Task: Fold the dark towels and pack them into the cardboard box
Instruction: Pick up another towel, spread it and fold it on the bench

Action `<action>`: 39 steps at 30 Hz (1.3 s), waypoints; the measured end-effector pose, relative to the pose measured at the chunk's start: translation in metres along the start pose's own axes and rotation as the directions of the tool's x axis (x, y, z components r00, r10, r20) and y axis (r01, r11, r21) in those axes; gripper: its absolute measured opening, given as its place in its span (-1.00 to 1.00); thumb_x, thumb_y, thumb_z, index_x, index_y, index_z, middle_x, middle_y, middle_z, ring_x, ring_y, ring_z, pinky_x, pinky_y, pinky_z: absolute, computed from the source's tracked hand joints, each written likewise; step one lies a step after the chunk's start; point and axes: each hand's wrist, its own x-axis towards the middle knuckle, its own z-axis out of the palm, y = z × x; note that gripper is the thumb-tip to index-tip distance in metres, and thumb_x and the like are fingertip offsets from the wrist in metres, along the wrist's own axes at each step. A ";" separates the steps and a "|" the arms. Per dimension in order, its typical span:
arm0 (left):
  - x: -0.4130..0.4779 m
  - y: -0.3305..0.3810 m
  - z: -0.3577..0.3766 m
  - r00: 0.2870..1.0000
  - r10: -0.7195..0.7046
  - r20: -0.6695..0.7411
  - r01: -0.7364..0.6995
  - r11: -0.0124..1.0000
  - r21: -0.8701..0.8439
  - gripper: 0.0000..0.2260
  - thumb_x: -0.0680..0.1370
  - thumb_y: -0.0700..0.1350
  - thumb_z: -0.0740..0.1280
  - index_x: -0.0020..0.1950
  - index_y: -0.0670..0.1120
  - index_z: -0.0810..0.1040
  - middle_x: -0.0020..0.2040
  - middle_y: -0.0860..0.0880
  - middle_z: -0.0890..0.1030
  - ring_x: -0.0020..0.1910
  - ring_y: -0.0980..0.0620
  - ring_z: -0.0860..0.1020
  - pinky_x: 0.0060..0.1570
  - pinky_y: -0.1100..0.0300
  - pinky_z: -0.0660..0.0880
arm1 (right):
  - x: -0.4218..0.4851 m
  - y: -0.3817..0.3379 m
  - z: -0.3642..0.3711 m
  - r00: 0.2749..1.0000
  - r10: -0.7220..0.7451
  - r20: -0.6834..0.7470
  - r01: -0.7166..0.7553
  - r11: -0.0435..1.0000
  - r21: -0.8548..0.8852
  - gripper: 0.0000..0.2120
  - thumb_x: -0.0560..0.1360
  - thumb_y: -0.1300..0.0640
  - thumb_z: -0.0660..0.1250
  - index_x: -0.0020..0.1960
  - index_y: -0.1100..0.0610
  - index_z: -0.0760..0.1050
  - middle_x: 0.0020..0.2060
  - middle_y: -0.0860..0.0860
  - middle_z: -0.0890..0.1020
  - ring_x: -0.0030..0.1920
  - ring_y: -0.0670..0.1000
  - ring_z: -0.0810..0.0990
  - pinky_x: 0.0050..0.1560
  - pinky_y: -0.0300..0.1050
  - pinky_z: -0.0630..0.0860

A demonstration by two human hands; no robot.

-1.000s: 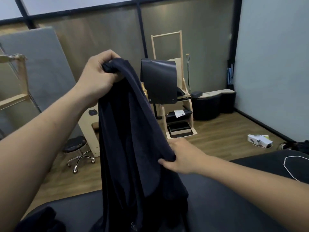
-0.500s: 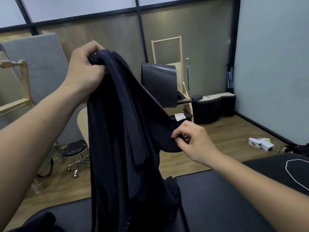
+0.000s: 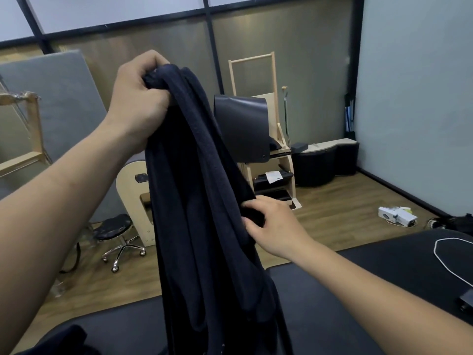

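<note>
Navy towel [image 3: 204, 201], black table [image 3: 332, 303], pale wooden rack [image 3: 273, 98], brown wood-grain floor [image 3: 345, 213]

The towel [image 3: 204, 213] hangs from the left hand [image 3: 138, 98] above the bench [image 3: 345, 303], with the right hand [image 3: 276, 226] lower, at its right edge. Behind, on the floor [image 3: 345, 201], a stool [image 3: 115, 229] stands left of the towel.

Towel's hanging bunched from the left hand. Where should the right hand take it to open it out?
Take the towel by its outer hanging edge, coming in from the right, about where the right hand pinches it. The left hand bunches the top, so the cloth hangs in long folds; following that edge upward may reach a free corner.
</note>
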 end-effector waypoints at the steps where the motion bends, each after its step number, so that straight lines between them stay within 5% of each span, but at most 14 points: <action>1: 0.000 0.001 -0.001 1.000 0.002 0.002 -0.002 1.000 -0.005 -0.68 0.38 -0.39 0.34 -0.27 0.03 0.39 -0.32 0.04 0.46 -0.28 0.10 0.44 -0.34 0.20 0.37 | -0.001 0.000 -0.002 1.000 0.028 -0.009 -0.028 1.000 -0.008 -0.45 0.42 -0.23 0.34 0.30 0.07 0.54 0.07 -0.19 0.55 0.13 -0.13 0.53 0.17 -0.12 0.50; 5: 0.002 -0.003 -0.006 0.999 -0.019 -0.040 0.018 0.999 -0.028 -0.70 0.39 -0.38 0.30 -0.27 0.03 0.40 -0.30 -0.01 0.47 -0.23 -0.02 0.46 -0.30 0.11 0.37 | -0.014 -0.018 -0.002 0.998 0.033 -0.055 -0.032 0.999 0.031 -0.11 0.18 -0.43 0.42 0.37 0.01 0.43 0.12 -0.27 0.41 0.16 -0.21 0.43 0.19 -0.23 0.42; 9: 0.002 -0.008 -0.001 0.990 -0.082 -0.113 0.075 0.995 -0.062 -0.75 0.42 -0.29 0.35 -0.29 0.04 0.40 -0.28 -0.07 0.48 -0.22 -0.04 0.46 -0.31 0.07 0.36 | -0.025 -0.026 0.021 0.998 0.033 -0.048 -0.034 0.999 -0.016 -0.30 0.18 -0.45 0.39 0.16 -0.04 0.47 0.00 -0.25 0.47 0.02 -0.16 0.51 0.04 -0.07 0.54; 13: 0.004 -0.007 0.001 0.986 -0.089 -0.143 0.078 0.994 -0.079 -0.76 0.42 -0.26 0.35 -0.30 0.04 0.39 -0.25 -0.11 0.46 -0.22 -0.03 0.43 -0.31 0.05 0.34 | -0.025 -0.027 0.032 0.975 0.010 -0.220 -0.029 0.996 -0.081 -0.44 0.23 -0.41 0.39 0.00 -0.03 0.44 -0.10 -0.22 0.46 -0.13 -0.15 0.49 -0.16 -0.09 0.54; 15: 0.003 -0.006 0.001 0.982 -0.105 -0.156 0.093 0.993 -0.079 -0.77 0.43 -0.26 0.32 -0.29 0.04 0.38 -0.27 -0.07 0.46 -0.23 -0.03 0.43 -0.32 0.06 0.33 | -0.026 -0.028 0.035 0.917 -0.107 -0.384 0.068 0.991 -0.114 -0.52 0.27 -0.30 0.46 -0.06 -0.01 0.38 -0.15 -0.22 0.41 -0.22 -0.19 0.41 -0.29 -0.24 0.44; 18: 0.002 -0.007 0.001 0.974 -0.139 -0.177 0.125 0.988 -0.089 -0.79 0.41 -0.27 0.30 -0.28 0.03 0.38 -0.26 -0.10 0.46 -0.23 -0.04 0.43 -0.33 0.06 0.34 | -0.029 -0.026 0.041 0.778 -0.338 -0.530 0.268 0.941 -0.208 -0.57 0.33 -0.07 0.54 -0.07 0.06 0.33 -0.19 -0.09 0.42 -0.21 -0.15 0.34 -0.22 -0.35 0.33; 20: 0.002 -0.007 0.002 0.971 -0.150 -0.184 0.135 0.986 -0.094 -0.80 0.39 -0.27 0.29 -0.28 0.03 0.38 -0.25 -0.12 0.45 -0.23 -0.04 0.43 -0.33 0.05 0.34 | -0.029 -0.024 0.043 0.725 -0.455 -0.516 0.357 0.890 -0.283 -0.63 0.38 0.04 0.53 -0.04 0.08 0.35 -0.20 0.00 0.46 -0.20 -0.05 0.42 -0.19 -0.24 0.43; 23: 0.002 -0.006 0.003 0.974 -0.143 -0.173 0.127 0.987 -0.100 -0.78 0.40 -0.28 0.31 -0.29 0.03 0.38 -0.24 -0.15 0.46 -0.23 -0.04 0.44 -0.32 0.04 0.35 | -0.026 -0.019 0.048 0.748 -0.515 -0.419 0.386 0.851 -0.356 -0.74 0.46 0.12 0.48 0.09 0.11 0.51 -0.14 -0.01 0.38 -0.20 -0.02 0.38 -0.24 -0.04 0.47; 27: 0.002 -0.005 0.003 0.983 -0.102 -0.152 0.089 0.992 -0.089 -0.75 0.41 -0.29 0.33 -0.29 0.04 0.39 -0.23 -0.16 0.47 -0.22 -0.06 0.46 -0.30 0.02 0.38 | -0.023 -0.020 0.050 0.922 -0.213 -0.323 0.163 0.971 -0.175 -0.52 0.48 -0.18 0.33 0.26 0.10 0.53 -0.09 -0.09 0.40 -0.11 -0.04 0.47 -0.13 -0.04 0.56; 30: 0.003 -0.007 0.004 0.986 -0.074 -0.150 0.063 0.995 -0.073 -0.76 0.42 -0.27 0.34 -0.28 0.03 0.39 -0.22 -0.16 0.48 -0.22 -0.04 0.46 -0.30 0.04 0.38 | -0.023 -0.019 0.048 0.968 -0.112 -0.225 0.106 0.994 -0.042 -0.52 0.43 -0.28 0.31 0.17 0.03 0.56 -0.10 -0.18 0.36 -0.12 -0.04 0.50 -0.07 -0.04 0.55; 35: 0.005 -0.024 -0.001 0.976 -0.097 -0.195 0.092 0.995 -0.035 -0.75 0.43 -0.29 0.33 -0.28 0.03 0.37 -0.24 -0.14 0.46 -0.23 0.01 0.43 -0.31 0.11 0.34 | -0.027 -0.023 0.046 0.981 -0.140 -0.136 0.151 0.986 0.076 -0.80 0.38 -0.09 0.46 -0.18 -0.02 0.50 -0.27 -0.26 0.35 -0.27 -0.19 0.40 -0.22 -0.33 0.34; 39: 0.004 -0.048 -0.015 0.962 -0.161 -0.220 0.179 0.982 0.061 -0.72 0.46 -0.32 0.27 -0.28 0.04 0.35 -0.34 0.00 0.42 -0.34 0.11 0.37 -0.38 0.19 0.31 | 0.009 -0.007 0.007 0.970 0.121 -0.210 -0.058 0.957 0.284 -0.83 0.37 0.17 0.48 -0.28 -0.07 0.55 -0.38 -0.19 0.58 -0.34 -0.22 0.50 -0.24 -0.28 0.43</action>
